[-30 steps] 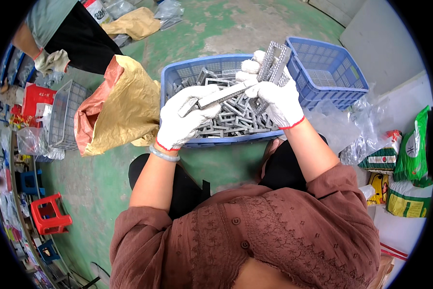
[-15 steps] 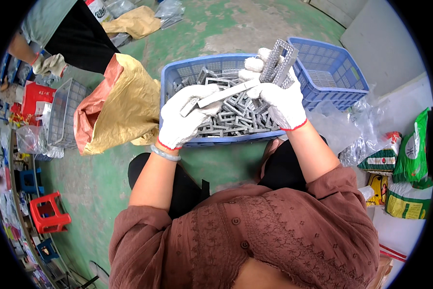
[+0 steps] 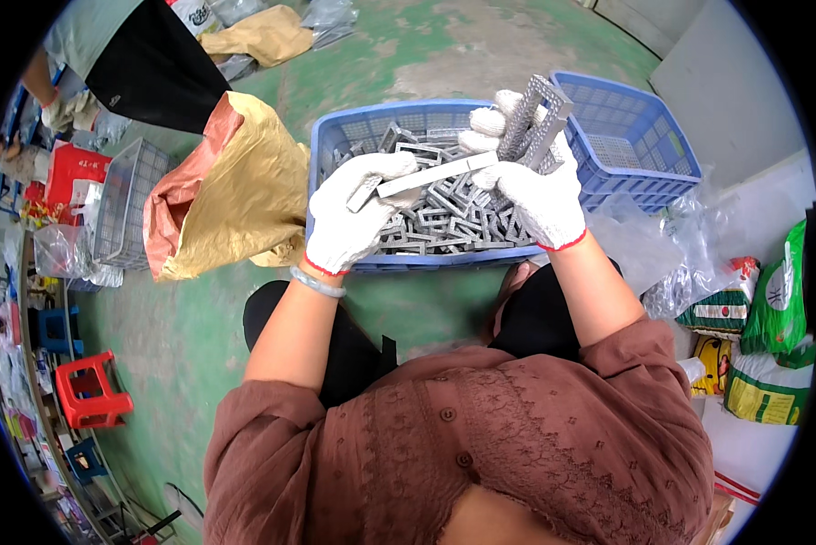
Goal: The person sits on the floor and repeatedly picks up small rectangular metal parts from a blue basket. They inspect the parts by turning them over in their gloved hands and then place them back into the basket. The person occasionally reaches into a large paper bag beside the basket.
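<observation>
Both my hands wear white knit gloves with red cuffs and are raised over a blue plastic crate (image 3: 399,263). Many grey metal rectangular frames (image 3: 453,211) lie heaped in it. My left hand (image 3: 349,213) is closed around one end of a flat-sided grey metal piece (image 3: 437,173). The other end of that piece meets my right thumb and fingers. Upright in my right hand (image 3: 544,195) stand grey metal frames (image 3: 535,123) with dimpled sides, gripped between the fingers and palm. How many frames it holds is partly hidden.
A second blue crate (image 3: 640,173) stands at the right behind, beside clear plastic bags (image 3: 667,259). To the left, a yellow woven sack (image 3: 235,195) leans by the crate. A red stool (image 3: 93,391) is farther left. Another person (image 3: 154,68) with gloves stands at the upper left.
My hands keep the same grip on the metal pieces, with the frames in the right hand slightly turned. The view has shifted a little, and the other person's gloved hand has moved left.
</observation>
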A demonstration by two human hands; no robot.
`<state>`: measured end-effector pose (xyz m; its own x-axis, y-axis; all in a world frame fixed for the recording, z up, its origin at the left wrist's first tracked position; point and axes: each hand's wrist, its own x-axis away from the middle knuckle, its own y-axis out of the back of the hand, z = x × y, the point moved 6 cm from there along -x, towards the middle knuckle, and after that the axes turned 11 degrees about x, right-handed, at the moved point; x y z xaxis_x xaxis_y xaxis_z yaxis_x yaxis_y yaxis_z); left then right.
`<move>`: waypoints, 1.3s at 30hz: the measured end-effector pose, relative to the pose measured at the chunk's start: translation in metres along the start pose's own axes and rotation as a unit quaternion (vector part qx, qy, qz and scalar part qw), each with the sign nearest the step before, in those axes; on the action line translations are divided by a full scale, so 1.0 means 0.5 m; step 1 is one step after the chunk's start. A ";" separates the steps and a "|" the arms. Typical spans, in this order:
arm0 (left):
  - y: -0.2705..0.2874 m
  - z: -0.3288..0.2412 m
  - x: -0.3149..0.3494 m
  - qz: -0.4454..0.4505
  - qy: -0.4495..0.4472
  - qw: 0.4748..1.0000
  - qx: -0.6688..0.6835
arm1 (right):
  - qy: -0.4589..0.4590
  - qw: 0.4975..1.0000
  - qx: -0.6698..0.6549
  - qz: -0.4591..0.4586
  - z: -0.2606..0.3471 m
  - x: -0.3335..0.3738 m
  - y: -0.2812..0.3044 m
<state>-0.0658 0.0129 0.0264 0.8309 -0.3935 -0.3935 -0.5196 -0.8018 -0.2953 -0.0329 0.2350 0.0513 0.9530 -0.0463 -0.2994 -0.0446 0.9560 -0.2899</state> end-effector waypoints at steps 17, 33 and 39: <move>-0.023 -0.021 0.001 -0.020 0.025 0.995 -0.092 | -0.069 0.997 -0.033 -0.030 -0.047 -0.016 0.027; -0.051 -0.040 0.020 0.023 -0.155 0.949 -0.273 | -0.056 0.996 -0.063 -0.009 -0.051 -0.019 0.028; -0.048 -0.019 0.020 -0.005 -0.129 0.976 -0.172 | -0.039 0.996 -0.076 -0.006 -0.054 -0.021 0.032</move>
<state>-0.0430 0.0240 0.0379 0.7341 -0.2945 -0.6118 -0.3770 -0.9262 -0.0066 -0.0517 0.2428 0.0254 0.9740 -0.0294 -0.2245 -0.0719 0.9001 -0.4297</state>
